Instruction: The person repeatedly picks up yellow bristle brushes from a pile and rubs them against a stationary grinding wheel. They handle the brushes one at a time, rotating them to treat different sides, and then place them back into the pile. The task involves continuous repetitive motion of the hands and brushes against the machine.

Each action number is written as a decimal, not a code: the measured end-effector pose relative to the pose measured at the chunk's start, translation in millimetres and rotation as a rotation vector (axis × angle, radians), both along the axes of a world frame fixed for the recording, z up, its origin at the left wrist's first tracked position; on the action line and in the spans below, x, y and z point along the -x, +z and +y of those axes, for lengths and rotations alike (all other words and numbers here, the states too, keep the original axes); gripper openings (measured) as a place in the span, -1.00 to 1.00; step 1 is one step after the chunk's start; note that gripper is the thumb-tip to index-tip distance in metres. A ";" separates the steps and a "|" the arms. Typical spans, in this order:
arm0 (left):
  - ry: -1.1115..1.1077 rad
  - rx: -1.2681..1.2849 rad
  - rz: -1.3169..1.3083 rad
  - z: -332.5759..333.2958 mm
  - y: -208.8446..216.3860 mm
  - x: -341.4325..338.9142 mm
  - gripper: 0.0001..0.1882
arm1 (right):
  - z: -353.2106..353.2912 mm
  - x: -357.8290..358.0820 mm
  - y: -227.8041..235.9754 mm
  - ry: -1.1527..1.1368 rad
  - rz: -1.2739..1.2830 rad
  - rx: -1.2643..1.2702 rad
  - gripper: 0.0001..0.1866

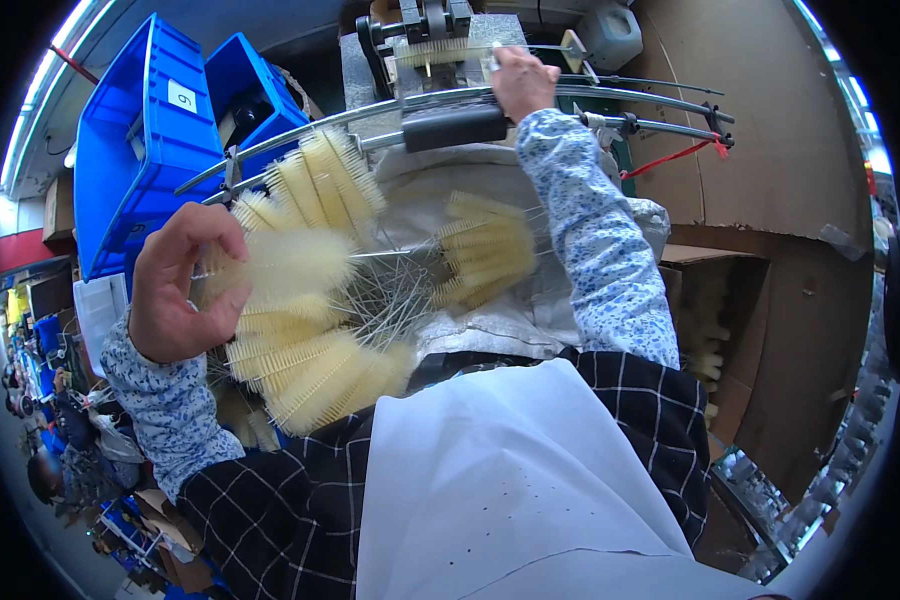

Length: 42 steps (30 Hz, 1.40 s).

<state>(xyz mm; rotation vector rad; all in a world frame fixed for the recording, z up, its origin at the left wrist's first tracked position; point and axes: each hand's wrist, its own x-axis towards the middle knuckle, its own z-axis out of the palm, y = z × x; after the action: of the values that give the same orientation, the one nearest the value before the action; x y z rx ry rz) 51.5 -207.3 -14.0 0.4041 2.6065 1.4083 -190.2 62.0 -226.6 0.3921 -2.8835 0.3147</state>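
A cream bottle brush point(295, 262) with a thin wire stem is pinched between the thumb and fingers of my left hand point(185, 285), blurred a little and held above a pile of similar brushes point(320, 375). At the far side, my right hand point(523, 85) is closed at the machine point(438, 25), beside another brush point(435, 52) lying across it. What my right fingers grip is hidden. Just below that hand runs a metal rail with a black padded sleeve point(455, 128). More brushes point(490, 245) lie right of the pile, their wire stems point(395, 300) crossing in the middle.
Blue bins point(180, 130) stand at the far left. White sacking point(490, 330) lies under the brushes. Metal rods point(660, 100) with a red tie point(680, 160) stick out to the right. A cardboard box point(740, 300) with brushes stands at the right, and a white jug point(610, 38) sits behind.
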 end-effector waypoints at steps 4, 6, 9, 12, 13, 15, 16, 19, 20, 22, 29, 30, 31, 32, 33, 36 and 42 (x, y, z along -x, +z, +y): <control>0.084 0.024 0.013 -11.3 -4.6 -14.2 -0.70 | 46.0 22.7 -13.8 0.006 0.068 -0.059 -0.73; 0.139 0.026 0.009 -17.8 -9.9 -16.3 -0.71 | 76.2 34.9 -17.1 0.036 0.166 -0.001 -0.78; 0.090 -0.051 0.031 -18.1 -17.7 -13.1 -0.73 | 110.1 64.2 -14.7 0.151 -0.071 0.183 -0.73; 0.027 -0.064 0.022 -13.6 -21.6 -5.5 -0.73 | 110.1 78.3 -2.6 0.008 0.108 -0.153 -0.69; -0.013 -0.073 0.021 -10.5 -24.0 -1.9 -0.73 | 113.7 81.7 -3.7 0.061 0.031 -0.142 -0.69; -0.060 -0.063 0.028 -5.5 -25.5 1.8 -0.73 | 128.3 91.3 -6.6 0.158 -0.122 -0.117 -0.70; -0.081 -0.056 0.031 -4.2 -26.7 3.7 -0.73 | 138.3 91.4 -3.1 0.196 -0.147 -0.082 -0.70; -0.041 -0.097 0.027 -1.7 -31.5 2.6 -0.74 | 171.2 73.1 26.2 0.335 -0.336 0.093 -0.70; -0.041 -0.102 0.026 0.5 -34.0 6.3 -0.74 | 185.0 57.2 40.7 0.381 -0.471 0.196 -0.68; -0.036 -0.103 0.014 10.0 -35.4 12.4 -0.74 | 167.3 -0.5 77.6 0.318 -0.717 0.348 -0.65; -0.129 -0.127 0.108 66.7 -62.1 35.7 -0.75 | 23.1 -142.5 118.0 0.872 -1.022 0.820 -0.63; -0.148 -0.106 0.120 69.3 -63.6 31.6 -0.75 | 9.0 -155.8 109.8 0.877 -1.138 1.072 -0.64; -0.253 -0.019 0.110 61.9 -62.1 29.7 -0.64 | -0.9 -160.5 105.4 0.847 -1.274 1.074 -0.64; -0.203 0.010 0.077 55.9 -58.7 26.0 -0.60 | -5.4 -162.0 100.6 0.812 -1.403 1.074 -0.64; -0.150 0.040 0.044 50.2 -54.4 19.2 -0.55 | -5.6 -152.8 95.7 0.872 -1.253 0.936 -0.65; -0.091 0.413 0.081 19.1 -41.2 -1.5 -0.43 | 15.6 -91.2 59.9 0.715 -0.360 0.641 -0.63; -0.122 0.604 -0.222 -16.8 -51.2 -31.0 -0.60 | 37.7 1.7 12.7 0.211 0.166 -0.152 -0.76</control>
<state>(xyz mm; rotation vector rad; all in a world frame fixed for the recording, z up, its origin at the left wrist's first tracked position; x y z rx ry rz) 82.5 -224.2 -65.1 0.2906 2.5970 0.5407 -191.9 99.8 -213.9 0.7166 -2.7147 0.0909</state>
